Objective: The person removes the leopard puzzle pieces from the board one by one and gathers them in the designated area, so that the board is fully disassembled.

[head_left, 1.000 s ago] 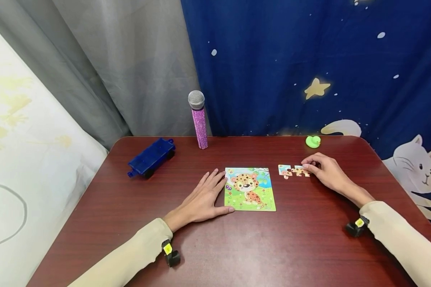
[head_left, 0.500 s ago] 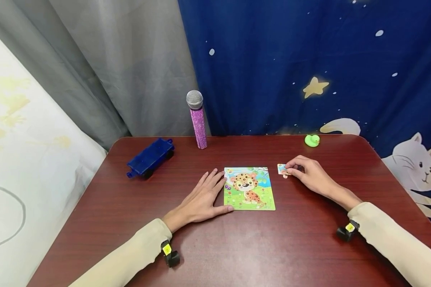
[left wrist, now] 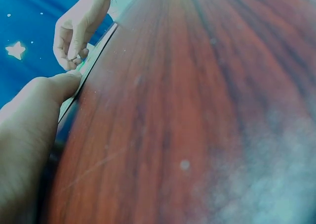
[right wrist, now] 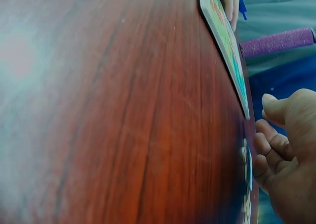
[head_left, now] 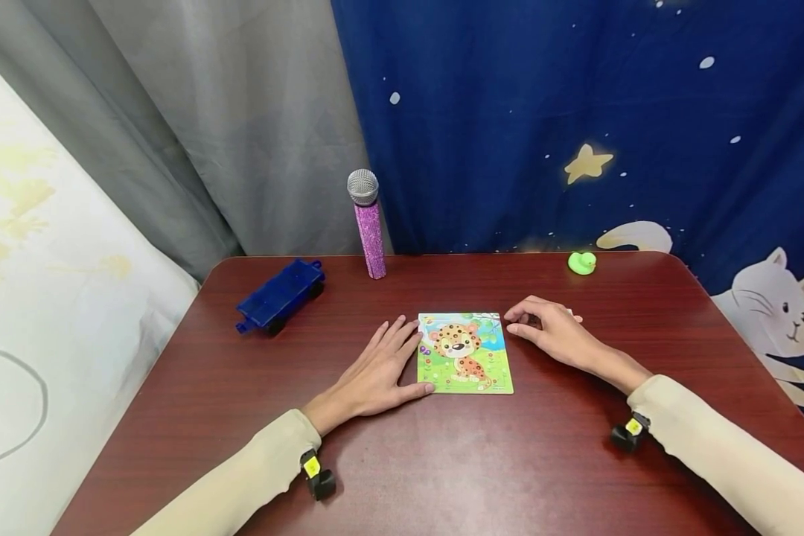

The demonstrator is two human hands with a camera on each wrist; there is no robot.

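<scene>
In the head view a square puzzle board (head_left: 465, 357) with a spotted leopard cub picture lies flat on the table. My left hand (head_left: 378, 376) rests spread beside it, fingertips and thumb at its left edge. My right hand (head_left: 556, 331) hovers just right of the board's upper right corner, fingers loosely bent. No object shows between its thumb and fingers in the right wrist view, where the thumb (right wrist: 277, 109) stands apart from the fingers. Loose puzzle pieces (right wrist: 247, 184) lie on the table below that hand; the head view shows only a bit of them behind it.
A blue toy wagon (head_left: 281, 294) sits at the back left of the table (head_left: 442, 461). A microphone (head_left: 371, 231) with a glittery purple handle stands upright near the back edge. At the back right is a green toy duck (head_left: 581, 263). Curtains hang behind the table.
My right hand has moved left, from over the puzzle pieces to near the board's corner, and now covers most of the pieces. The left hand and board have stayed put.
</scene>
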